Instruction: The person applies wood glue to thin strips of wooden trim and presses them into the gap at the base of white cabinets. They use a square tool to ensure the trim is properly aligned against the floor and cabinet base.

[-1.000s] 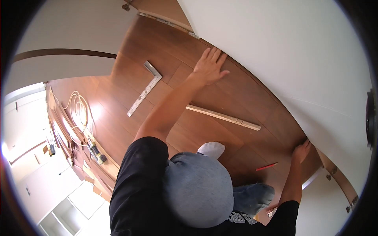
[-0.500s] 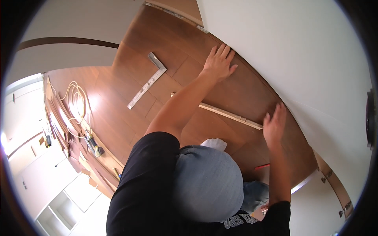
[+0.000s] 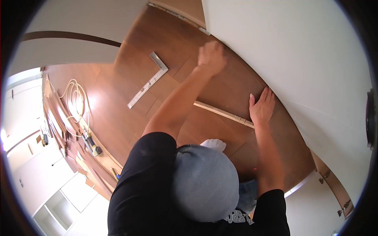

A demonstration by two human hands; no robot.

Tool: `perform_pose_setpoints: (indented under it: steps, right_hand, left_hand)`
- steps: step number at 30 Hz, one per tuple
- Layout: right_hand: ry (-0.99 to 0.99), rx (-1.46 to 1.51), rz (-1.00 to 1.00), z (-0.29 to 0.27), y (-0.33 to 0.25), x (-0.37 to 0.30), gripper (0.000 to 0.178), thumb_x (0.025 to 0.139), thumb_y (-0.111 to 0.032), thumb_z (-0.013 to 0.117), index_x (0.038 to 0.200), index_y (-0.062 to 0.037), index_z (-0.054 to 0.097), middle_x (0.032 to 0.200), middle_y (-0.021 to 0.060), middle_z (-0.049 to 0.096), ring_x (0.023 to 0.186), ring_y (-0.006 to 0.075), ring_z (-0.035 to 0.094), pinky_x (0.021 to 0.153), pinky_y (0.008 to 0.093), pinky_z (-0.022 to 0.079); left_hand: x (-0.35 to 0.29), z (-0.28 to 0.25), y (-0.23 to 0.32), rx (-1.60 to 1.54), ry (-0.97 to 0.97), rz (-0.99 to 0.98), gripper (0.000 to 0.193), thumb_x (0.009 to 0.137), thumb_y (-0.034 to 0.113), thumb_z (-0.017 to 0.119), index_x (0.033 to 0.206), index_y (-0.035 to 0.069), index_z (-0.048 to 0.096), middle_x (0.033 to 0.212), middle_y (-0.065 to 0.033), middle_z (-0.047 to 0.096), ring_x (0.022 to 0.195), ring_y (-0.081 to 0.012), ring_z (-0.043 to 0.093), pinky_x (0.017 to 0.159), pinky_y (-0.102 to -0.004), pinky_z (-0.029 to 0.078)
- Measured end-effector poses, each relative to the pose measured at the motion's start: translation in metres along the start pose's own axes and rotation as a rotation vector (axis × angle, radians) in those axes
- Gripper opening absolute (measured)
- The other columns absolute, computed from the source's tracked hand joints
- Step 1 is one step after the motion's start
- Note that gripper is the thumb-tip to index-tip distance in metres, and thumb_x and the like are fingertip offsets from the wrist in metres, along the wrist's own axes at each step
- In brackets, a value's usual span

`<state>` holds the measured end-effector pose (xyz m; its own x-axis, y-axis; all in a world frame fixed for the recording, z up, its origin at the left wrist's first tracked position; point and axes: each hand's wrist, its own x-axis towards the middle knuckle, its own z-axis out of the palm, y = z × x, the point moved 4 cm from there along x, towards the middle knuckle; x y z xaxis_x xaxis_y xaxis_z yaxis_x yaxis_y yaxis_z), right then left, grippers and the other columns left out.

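Observation:
My left hand point(image 3: 212, 56), blurred by motion, is curled into a fist over the brown wood flooring point(image 3: 232, 84), close to the white wall or panel point(image 3: 291, 59). Nothing shows in it. My right hand point(image 3: 262, 107) lies flat on the same boards, with its fingertips at the foot of that white surface. Beside its wrist ends a thin pale wooden strip point(image 3: 224, 113), whose other end passes behind my left forearm. A metal carpenter's square point(image 3: 149, 84) rests on the floor to the left of my left arm.
At the left lie a coiled cream hose or cord point(image 3: 75, 102), a yellow-and-black cordless drill point(image 3: 91, 144) and several long brown boards point(image 3: 59, 114). White cabinets point(image 3: 43, 177) stand at the lower left. My bent knee point(image 3: 206, 183) takes up the lower middle.
My left hand has gone from spread fingers to a fist, shifting slightly left. My right hand has moved left along the floor's edge and now lies flat. The red item is mostly hidden behind my right arm.

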<state>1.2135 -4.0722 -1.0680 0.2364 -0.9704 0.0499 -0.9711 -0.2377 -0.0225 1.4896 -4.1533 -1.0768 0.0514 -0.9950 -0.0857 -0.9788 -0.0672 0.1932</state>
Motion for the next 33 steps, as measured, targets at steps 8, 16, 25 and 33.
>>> perform_pose_setpoints:
  steps: [8, 16, 25, 33]
  right_hand:
    - [0.018, -0.037, -0.037, -0.002, -0.004, 0.002, 0.072, 0.096, -0.048, 0.059, 0.14, 0.0077, 0.049, 0.145, 0.0227, 0.05, 0.132, 0.04, 0.047, 0.11, 0.0495, 0.039]
    - [0.0, -0.057, -0.01, -0.001, -0.005, 0.006, 0.074, 0.095, -0.051, 0.059, 0.14, 0.007, 0.05, 0.143, 0.0228, 0.052, 0.133, 0.0384, 0.048, 0.113, 0.0485, 0.038]
    - [-0.013, -0.071, -0.052, -0.005, -0.007, 0.011, 0.074, 0.094, -0.054, 0.06, 0.137, 0.0067, 0.052, 0.139, 0.0235, 0.056, 0.127, 0.0396, 0.052, 0.109, 0.0483, 0.041]
    - [-0.02, -0.069, -0.003, -0.001, 0.001, 0.008, 0.073, 0.092, -0.054, 0.062, 0.136, 0.0035, 0.054, 0.14, 0.023, 0.056, 0.129, 0.0396, 0.052, 0.112, 0.0522, 0.037]
  left_hand:
    - [0.064, -0.012, -0.083, -0.394, 0.045, -0.591, 0.05, 0.088, 0.048, 0.062, 0.127, 0.018, 0.071, 0.145, -0.0094, 0.041, 0.133, -0.0328, 0.036, 0.109, -0.0457, 0.032]
    - [0.065, -0.001, -0.081, -0.283, -0.009, -0.534, 0.038, 0.094, 0.045, 0.058, 0.123, 0.026, 0.074, 0.143, -0.0063, 0.043, 0.13, -0.0302, 0.035, 0.107, -0.0452, 0.031]
    - [0.065, -0.006, -0.087, -0.25, -0.069, -0.442, 0.037, 0.098, 0.045, 0.057, 0.127, 0.027, 0.071, 0.139, -0.0072, 0.045, 0.131, -0.0291, 0.037, 0.108, -0.0459, 0.03]
    - [0.056, 0.006, -0.082, -0.109, 0.076, -0.329, 0.038, 0.097, 0.048, 0.054, 0.124, 0.027, 0.071, 0.138, -0.0115, 0.05, 0.13, -0.0356, 0.041, 0.102, -0.0573, 0.037]
